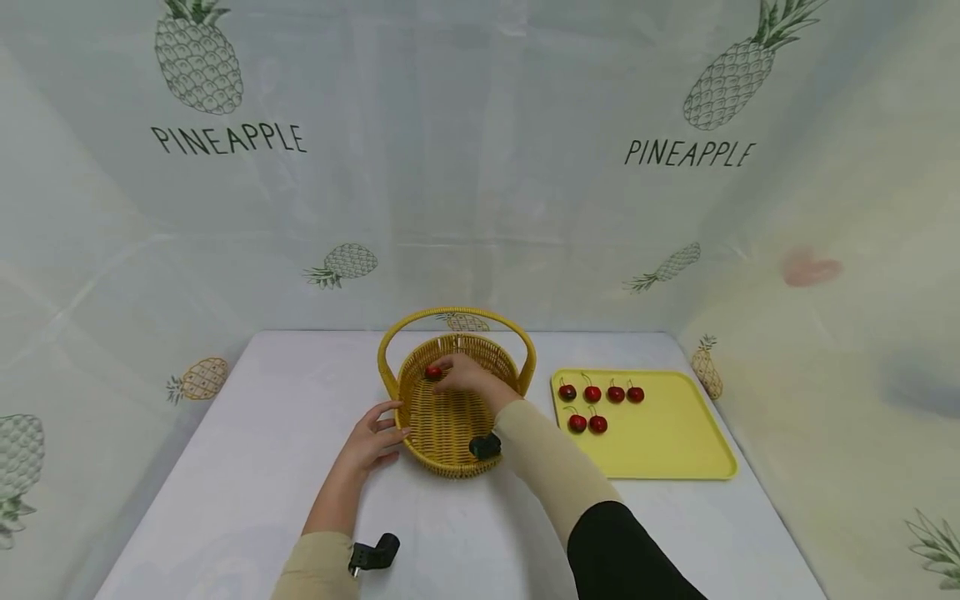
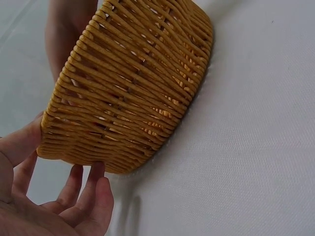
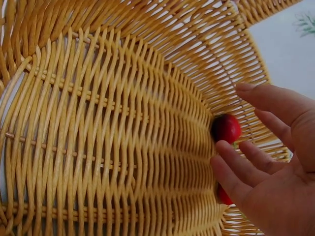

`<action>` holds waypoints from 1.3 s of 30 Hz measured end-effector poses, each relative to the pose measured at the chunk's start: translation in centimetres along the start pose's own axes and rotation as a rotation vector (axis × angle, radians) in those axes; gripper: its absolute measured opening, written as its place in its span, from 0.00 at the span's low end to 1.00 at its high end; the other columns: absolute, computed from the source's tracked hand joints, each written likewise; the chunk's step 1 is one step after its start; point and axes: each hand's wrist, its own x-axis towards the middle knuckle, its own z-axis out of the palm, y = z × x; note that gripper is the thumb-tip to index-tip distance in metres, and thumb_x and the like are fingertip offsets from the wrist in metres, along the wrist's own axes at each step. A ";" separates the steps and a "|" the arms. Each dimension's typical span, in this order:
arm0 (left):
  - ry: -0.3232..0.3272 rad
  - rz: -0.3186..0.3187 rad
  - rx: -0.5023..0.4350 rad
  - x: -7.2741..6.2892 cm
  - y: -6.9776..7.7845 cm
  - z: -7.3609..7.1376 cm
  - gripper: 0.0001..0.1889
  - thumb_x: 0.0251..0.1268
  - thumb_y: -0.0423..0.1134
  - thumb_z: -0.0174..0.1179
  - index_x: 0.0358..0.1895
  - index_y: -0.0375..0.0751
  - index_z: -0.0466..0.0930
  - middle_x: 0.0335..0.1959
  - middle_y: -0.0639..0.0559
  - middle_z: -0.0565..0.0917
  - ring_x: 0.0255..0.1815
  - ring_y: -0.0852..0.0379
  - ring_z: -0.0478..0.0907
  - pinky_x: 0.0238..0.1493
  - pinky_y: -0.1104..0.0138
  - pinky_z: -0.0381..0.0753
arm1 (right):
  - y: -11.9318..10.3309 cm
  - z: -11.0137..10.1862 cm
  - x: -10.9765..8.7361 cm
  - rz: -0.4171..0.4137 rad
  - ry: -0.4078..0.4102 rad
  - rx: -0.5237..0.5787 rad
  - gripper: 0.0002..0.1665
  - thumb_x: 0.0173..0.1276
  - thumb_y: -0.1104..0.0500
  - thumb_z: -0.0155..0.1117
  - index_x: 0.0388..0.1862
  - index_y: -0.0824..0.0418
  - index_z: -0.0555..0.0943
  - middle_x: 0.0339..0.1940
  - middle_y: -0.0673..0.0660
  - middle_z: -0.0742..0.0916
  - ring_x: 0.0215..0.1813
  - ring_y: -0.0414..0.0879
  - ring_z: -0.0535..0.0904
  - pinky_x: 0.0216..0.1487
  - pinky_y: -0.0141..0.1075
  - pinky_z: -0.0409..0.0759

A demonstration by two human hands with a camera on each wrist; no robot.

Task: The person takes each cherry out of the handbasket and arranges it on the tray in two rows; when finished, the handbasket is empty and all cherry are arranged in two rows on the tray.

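Note:
A yellow wicker basket with an arched handle stands on the table. At its left side my left hand holds the rim; in the left wrist view, the thumb lies at the rim and the other fingers curl near the wall. Inside the basket is my right hand, its fingers spread apart in the right wrist view. A red cherry lies against the basket wall between thumb and fingertips, with gaps around it. Another cherry is partly hidden behind the fingers.
To the right of the basket lies a yellow tray with several cherries in rows on its left part. A white cloth covers the table. Behind it hangs a curtain printed with pineapples.

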 end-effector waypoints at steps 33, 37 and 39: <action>0.027 -0.007 0.016 0.0 -0.1 0.4 0.29 0.64 0.29 0.63 0.68 0.43 0.68 0.62 0.31 0.71 0.45 0.48 0.79 0.45 0.49 0.77 | 1.8 1.6 2.3 0.004 0.022 0.008 0.34 0.61 0.62 0.72 0.67 0.58 0.74 0.66 0.59 0.76 0.63 0.54 0.73 0.58 0.45 0.74; 0.027 -0.005 0.017 0.2 -0.2 0.4 0.29 0.64 0.29 0.63 0.68 0.42 0.68 0.62 0.31 0.71 0.44 0.48 0.79 0.45 0.49 0.77 | 1.8 1.4 2.3 -0.005 0.029 0.022 0.31 0.60 0.63 0.73 0.63 0.61 0.77 0.62 0.59 0.79 0.58 0.52 0.76 0.55 0.42 0.75; 0.026 -0.009 0.017 0.3 -0.2 0.3 0.29 0.64 0.29 0.64 0.68 0.42 0.68 0.62 0.31 0.70 0.45 0.48 0.79 0.46 0.48 0.77 | 1.8 1.3 2.3 -0.013 0.026 0.026 0.29 0.60 0.64 0.72 0.62 0.61 0.79 0.60 0.59 0.81 0.57 0.51 0.77 0.54 0.41 0.76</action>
